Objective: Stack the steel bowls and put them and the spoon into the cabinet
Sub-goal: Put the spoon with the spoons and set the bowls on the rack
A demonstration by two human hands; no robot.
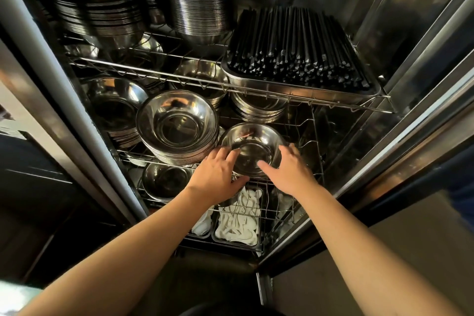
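A small stack of steel bowls (252, 145) sits at the front of the cabinet's middle wire shelf (311, 133), held on both sides. My left hand (218, 174) grips its left rim, fingers curled over the edge and thumb underneath. My right hand (289, 170) clasps the right side, thumb lying inside the top bowl. To the left stands a taller stack of larger steel bowls (177, 126). No steel spoon shows in either hand.
The top shelf carries a steel tray of black chopsticks (297, 51) and tall bowl stacks (202, 13). Below my hands lie trays of white spoons (239, 223) and another bowl (165, 181). The cabinet's steel door frames (400, 136) flank the opening.
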